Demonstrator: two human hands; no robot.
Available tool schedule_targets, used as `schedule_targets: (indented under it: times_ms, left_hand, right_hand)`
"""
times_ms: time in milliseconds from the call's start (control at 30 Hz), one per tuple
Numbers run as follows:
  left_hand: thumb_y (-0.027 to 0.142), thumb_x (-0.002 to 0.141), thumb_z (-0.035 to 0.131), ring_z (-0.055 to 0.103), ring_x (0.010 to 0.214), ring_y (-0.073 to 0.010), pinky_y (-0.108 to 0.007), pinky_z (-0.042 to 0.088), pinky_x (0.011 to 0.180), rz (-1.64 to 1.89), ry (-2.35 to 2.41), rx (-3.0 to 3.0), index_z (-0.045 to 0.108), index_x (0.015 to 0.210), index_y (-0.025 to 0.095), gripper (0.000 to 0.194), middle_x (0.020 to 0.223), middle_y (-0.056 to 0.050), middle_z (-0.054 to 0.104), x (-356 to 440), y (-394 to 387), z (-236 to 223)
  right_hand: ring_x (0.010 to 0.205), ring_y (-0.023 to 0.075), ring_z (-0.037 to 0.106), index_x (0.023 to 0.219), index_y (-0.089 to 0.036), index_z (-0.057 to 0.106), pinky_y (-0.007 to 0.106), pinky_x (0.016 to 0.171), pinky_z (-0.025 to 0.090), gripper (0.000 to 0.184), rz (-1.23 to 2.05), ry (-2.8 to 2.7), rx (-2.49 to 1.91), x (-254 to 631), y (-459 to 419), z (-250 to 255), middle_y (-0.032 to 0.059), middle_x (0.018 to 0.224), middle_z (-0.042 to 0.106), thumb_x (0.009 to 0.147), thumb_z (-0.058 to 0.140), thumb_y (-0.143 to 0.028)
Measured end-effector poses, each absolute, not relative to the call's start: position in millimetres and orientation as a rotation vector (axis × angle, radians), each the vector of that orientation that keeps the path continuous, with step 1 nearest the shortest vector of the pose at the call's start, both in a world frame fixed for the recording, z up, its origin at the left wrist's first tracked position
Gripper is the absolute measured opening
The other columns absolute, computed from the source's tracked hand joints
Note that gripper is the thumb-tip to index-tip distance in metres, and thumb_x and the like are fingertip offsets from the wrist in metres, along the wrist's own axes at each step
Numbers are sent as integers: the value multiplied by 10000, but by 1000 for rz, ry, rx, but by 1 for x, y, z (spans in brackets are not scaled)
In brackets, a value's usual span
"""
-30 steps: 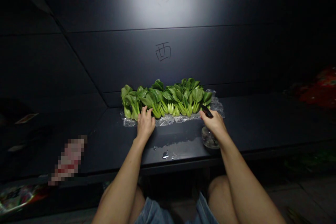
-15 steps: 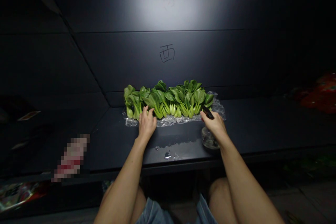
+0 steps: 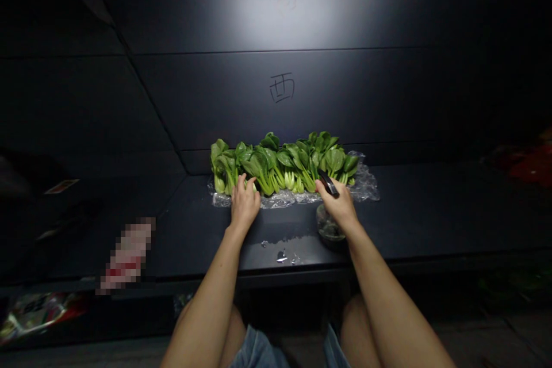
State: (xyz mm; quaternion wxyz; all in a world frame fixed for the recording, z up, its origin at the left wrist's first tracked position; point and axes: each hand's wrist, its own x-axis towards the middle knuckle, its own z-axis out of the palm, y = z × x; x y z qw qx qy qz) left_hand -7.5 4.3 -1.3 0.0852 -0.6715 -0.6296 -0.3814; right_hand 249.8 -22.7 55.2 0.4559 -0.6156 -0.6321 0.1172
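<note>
A row of green bok choy (image 3: 284, 164) lies on a sheet of clear plastic wrap (image 3: 366, 187) at the back of a dark shelf (image 3: 431, 213). My left hand (image 3: 244, 207) rests fingers-forward against the stems near the row's left end. My right hand (image 3: 338, 204) holds a small dark tool (image 3: 326, 181), which looks like a knife, at the stems right of the row's middle. A small clear container (image 3: 328, 229) sits on the shelf under my right wrist, partly hidden by it.
A puddle and droplets of water (image 3: 284, 247) lie on the shelf between my arms. Dark panels rise behind, one marked with a written character (image 3: 282, 87). A pixelated red-white item (image 3: 127, 256) lies left; red packaging (image 3: 532, 164) is at the far right.
My right hand with the dark tool has moved left along the row of greens. My left hand stays at the stems. The view has drifted slightly.
</note>
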Motion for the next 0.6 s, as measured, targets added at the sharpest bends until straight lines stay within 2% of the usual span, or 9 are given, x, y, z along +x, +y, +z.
schedule_targets:
  times_ms: [300, 600]
  left_hand:
    - [195, 878, 472, 410, 1391, -351, -541, 375, 1153, -1122, -1891, -2003, 560, 1278, 118, 417, 1449, -214, 437, -22, 2, -2]
    - [187, 870, 481, 432, 1374, -347, -540, 393, 1142, -1147, -1884, -1977, 560, 1273, 133, 414, 1441, -197, 449, -31, 4, -5]
  right_hand:
    - [665, 210, 617, 805, -209, 636, 281, 622, 412, 370, 286, -1593, -1362, 230, -16, 59, 63, 715, 672, 890, 467, -527]
    - [772, 243, 657, 804, -198, 649, 309, 713, 452, 392, 287, -1472, -1350, 215, -8, 64, 96, 780, 705, 887, 457, -529]
